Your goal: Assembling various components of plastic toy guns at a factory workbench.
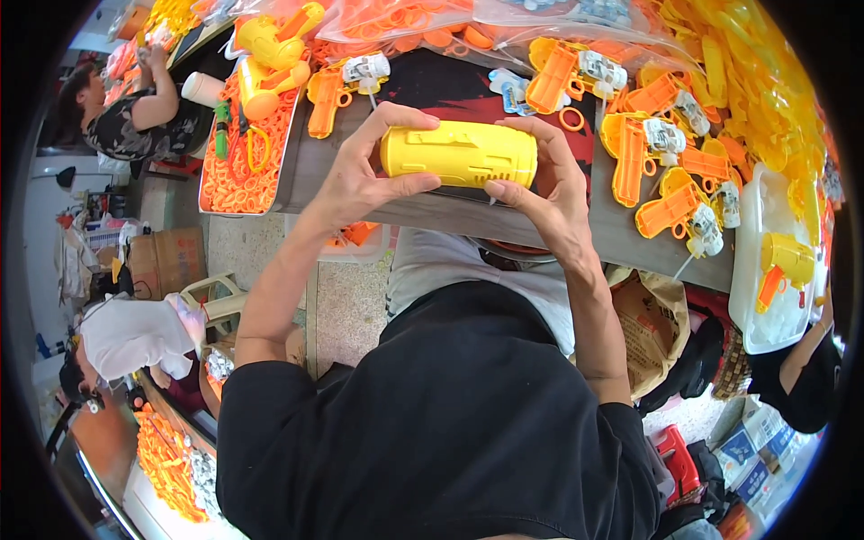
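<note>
The left hand (364,175) and right hand (560,196) grip the 2 ends of a yellow plastic cylinder with moulded ridges (459,153). From it, at 9 o'clock, a shallow white-rimmed tray (236,212) is heaped with small orange plastic rings (238,187); at 4 o'clock, a translucent plastic tub (765,331) holds 1 yellow-and-orange plastic piece (788,258). Bare grey tabletop (310,171) shows at 9 o'clock, between tray and left hand, and at 4 o'clock, along the near edge.

Reads as a small toy-assembly workshop. Contains a workbench (310,171) bearing multiple orange toy-gun bodies (631,162), a rimmed tray (232,213) of loose orange rings (236,187) and bulk yellow plastic parts (774,90). Includes a second work table (155,506) heaped with small orange pieces (162,461), a cardboard carton (178,259) and two co-workers (135,337) at left.
</note>
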A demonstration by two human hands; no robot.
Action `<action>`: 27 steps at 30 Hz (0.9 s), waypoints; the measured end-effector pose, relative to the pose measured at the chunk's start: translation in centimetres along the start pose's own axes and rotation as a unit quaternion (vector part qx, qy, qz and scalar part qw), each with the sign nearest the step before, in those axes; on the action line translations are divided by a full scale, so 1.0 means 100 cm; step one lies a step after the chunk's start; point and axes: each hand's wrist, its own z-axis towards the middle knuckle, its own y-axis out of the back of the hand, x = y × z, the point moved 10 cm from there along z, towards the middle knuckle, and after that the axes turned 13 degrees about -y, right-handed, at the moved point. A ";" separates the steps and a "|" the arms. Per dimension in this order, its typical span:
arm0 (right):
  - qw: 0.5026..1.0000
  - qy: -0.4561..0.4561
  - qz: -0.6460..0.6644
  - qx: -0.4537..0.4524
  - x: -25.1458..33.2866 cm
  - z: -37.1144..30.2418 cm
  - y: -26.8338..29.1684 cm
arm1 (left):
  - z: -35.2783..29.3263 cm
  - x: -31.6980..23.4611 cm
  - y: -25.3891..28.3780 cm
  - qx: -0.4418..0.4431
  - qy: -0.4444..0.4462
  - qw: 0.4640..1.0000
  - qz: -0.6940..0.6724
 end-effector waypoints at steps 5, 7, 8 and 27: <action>0.988 -0.021 -0.151 -0.020 0.026 0.004 0.002 | 0.047 -0.043 -0.027 0.187 -0.078 0.937 0.286; 0.987 0.015 -0.153 -0.047 0.053 0.004 -0.001 | 0.062 -0.046 -0.042 0.195 -0.103 0.911 0.350; 0.984 0.052 -0.155 -0.073 0.066 0.003 0.002 | 0.063 -0.043 -0.039 0.195 -0.104 0.910 0.351; 0.999 -0.013 -0.025 -0.045 -0.036 -0.017 -0.002 | 0.020 0.036 0.005 -0.029 0.054 0.996 -0.066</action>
